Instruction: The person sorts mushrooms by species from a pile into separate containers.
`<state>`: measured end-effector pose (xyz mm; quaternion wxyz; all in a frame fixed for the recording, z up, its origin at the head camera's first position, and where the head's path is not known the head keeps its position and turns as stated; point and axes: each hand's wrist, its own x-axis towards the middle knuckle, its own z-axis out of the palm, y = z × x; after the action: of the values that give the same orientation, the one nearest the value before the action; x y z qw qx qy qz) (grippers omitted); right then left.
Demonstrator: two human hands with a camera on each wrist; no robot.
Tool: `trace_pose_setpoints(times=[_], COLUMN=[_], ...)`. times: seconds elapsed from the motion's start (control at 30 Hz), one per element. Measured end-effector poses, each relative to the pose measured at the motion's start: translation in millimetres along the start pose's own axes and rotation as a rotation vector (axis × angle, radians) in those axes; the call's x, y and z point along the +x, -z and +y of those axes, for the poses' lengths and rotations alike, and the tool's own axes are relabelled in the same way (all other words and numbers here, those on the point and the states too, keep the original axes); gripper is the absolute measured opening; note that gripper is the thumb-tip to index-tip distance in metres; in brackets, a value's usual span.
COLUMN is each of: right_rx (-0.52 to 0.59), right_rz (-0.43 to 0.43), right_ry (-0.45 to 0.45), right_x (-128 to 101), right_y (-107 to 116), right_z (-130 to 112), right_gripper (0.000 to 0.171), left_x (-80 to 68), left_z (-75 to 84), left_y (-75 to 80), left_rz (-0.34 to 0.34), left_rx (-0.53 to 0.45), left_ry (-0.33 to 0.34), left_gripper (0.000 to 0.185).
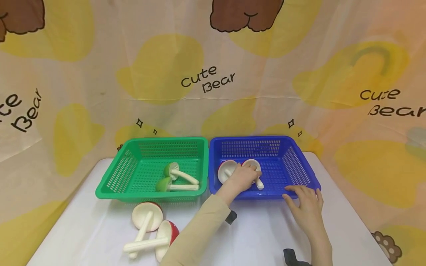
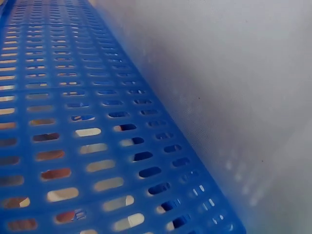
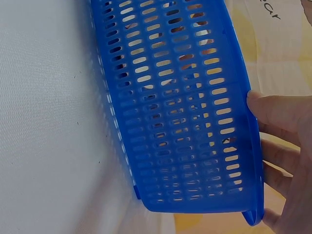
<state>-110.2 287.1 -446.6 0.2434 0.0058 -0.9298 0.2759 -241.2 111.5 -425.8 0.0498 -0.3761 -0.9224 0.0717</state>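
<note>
My left hand (image 1: 244, 176) reaches over the front rim into the blue basket (image 1: 269, 195). Its fingers curl over the cap of a toy mushroom (image 1: 259, 184), whose white stem sticks out toward the front. Just left of it lies another red-edged toy mushroom (image 1: 225, 167), its pale underside up and partly hidden by the hand. At the basket's front right corner, my right hand (image 1: 307, 208) grips the rim. The right wrist view shows the thumb (image 3: 273, 109) on the rim's outer side and the fingers beyond it. Through the slots of the basket wall (image 2: 92, 105), the left wrist view gives only glimpses of the contents.
A green basket (image 1: 133, 195) stands against the blue one's left side, holding two green-capped toy mushrooms (image 1: 164, 184). In front, two red-capped toy mushrooms (image 1: 151, 218) lie on the white table (image 1: 256, 236), stems crossing. A printed cloth (image 1: 159, 70) hangs behind.
</note>
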Motion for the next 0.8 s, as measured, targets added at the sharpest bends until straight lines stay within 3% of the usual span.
trace_pose_setpoints(times=[0.3,0.6,0.8], right_rx=[0.001,0.004,-0.004], right_rz=[-0.007,-0.008,-0.02], right_ry=[0.007,0.013,0.002], right_x=[1,2,1], right_y=[0,1,1], right_z=[-2,-3,-2], right_gripper=[0.021,0.021,0.022], left_x=[-16.8,-43.3,-59.1], left_z=[-5.4,-7.1,-3.8], left_y=[8.7,13.7,16.1], left_rz=[0.058,0.228,0.294], left_rx=[-0.099,-0.173,-0.192], left_ry=[0.021,0.075,0.095], left_gripper=[0.034,0.028,0.025])
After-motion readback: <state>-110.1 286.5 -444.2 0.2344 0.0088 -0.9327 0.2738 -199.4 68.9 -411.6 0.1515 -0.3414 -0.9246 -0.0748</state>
